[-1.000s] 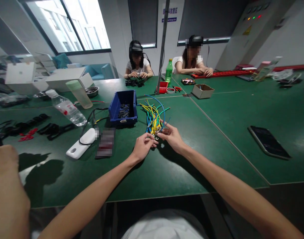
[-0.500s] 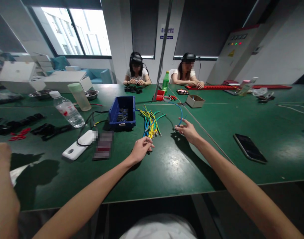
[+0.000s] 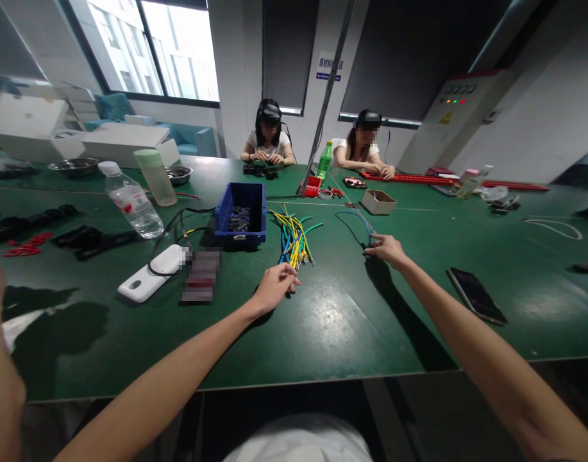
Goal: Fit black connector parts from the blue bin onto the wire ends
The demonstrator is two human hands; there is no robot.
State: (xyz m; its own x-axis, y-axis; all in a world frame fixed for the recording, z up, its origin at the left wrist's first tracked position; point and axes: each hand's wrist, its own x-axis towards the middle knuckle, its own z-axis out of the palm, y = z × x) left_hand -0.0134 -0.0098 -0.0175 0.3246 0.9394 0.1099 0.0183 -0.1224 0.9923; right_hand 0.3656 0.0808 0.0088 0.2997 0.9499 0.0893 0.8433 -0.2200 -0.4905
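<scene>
A bundle of yellow, blue and green wires (image 3: 294,234) lies on the green table (image 3: 322,321) right of a blue bin (image 3: 240,212) holding dark parts. My left hand (image 3: 274,289) rests just below the bundle's ends, fingers curled, pinching the ends of the wires. My right hand (image 3: 388,249) is out to the right, fingers pinched on one end of a single blue wire (image 3: 354,221) that loops back on the table.
A water bottle (image 3: 130,202), a pale green cup (image 3: 152,176), a white device with cable (image 3: 149,279) and black parts (image 3: 82,239) lie left. A phone (image 3: 475,295) lies right. Two people sit at the far side, with a small cardboard box (image 3: 378,201) nearby.
My right hand drew one blue wire out of the bundle and carried it right, down to the table. My left hand stayed by the bundle's ends. The view tilted upward.
</scene>
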